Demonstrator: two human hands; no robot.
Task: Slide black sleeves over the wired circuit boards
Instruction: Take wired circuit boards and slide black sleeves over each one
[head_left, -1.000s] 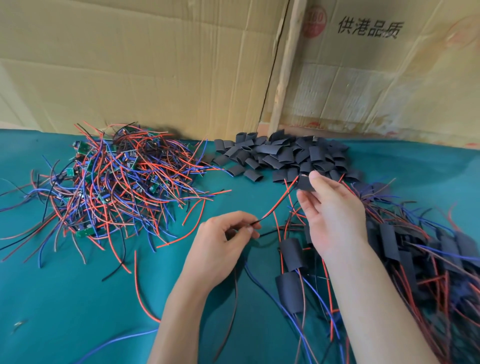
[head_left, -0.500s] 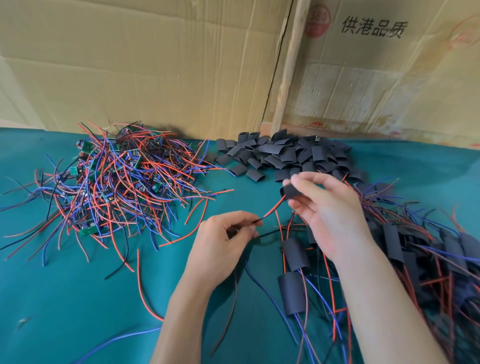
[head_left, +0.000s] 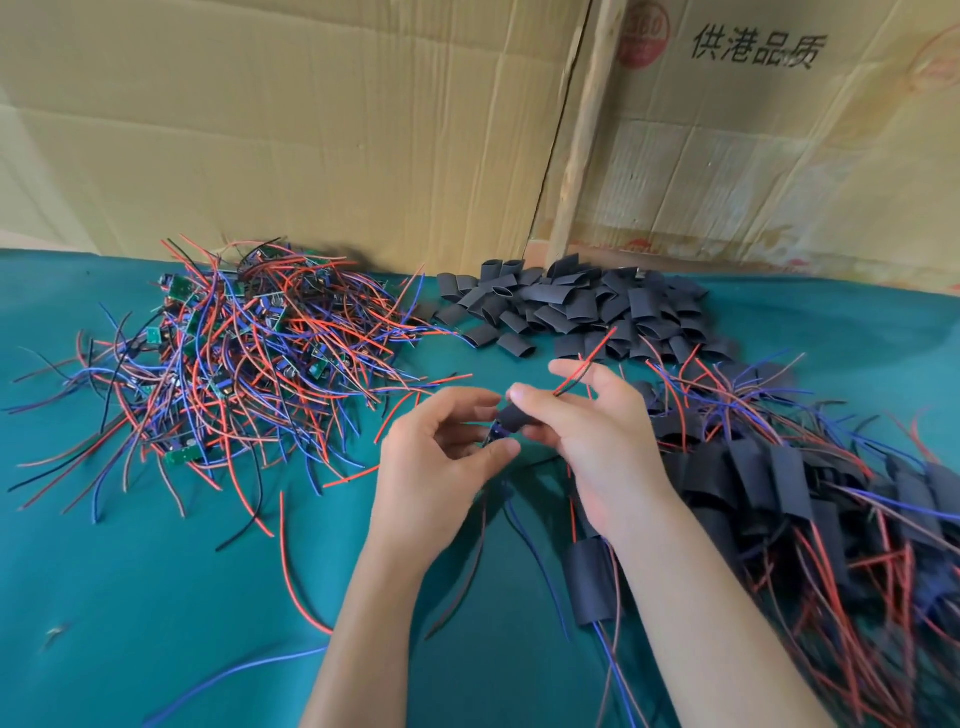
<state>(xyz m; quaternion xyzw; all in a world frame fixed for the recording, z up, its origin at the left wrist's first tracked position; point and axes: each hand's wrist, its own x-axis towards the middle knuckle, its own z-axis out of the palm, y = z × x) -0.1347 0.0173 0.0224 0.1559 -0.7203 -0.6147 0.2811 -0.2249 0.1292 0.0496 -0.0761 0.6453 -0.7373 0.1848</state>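
My left hand (head_left: 441, 457) pinches a small wired circuit board (head_left: 494, 435) at the centre, its blue and dark wires trailing toward me. My right hand (head_left: 587, 431) grips a black sleeve (head_left: 514, 418) that sits over the board's far end, with red and black wires (head_left: 584, 364) poking out past my fingers. A pile of loose black sleeves (head_left: 576, 312) lies behind my hands. A tangled heap of bare wired boards (head_left: 234, 358) lies at the left. Sleeved boards (head_left: 779, 478) are heaped at the right.
A teal cloth (head_left: 156, 597) covers the table. Cardboard sheets (head_left: 311, 130) and a wooden post (head_left: 587, 130) stand along the back edge. Loose red, blue and black wires (head_left: 291, 561) stray over the cloth near my left forearm.
My right hand brought the sleeve from the pile down to the left hand, and the red and black wires now pass through it. The hands have come together.
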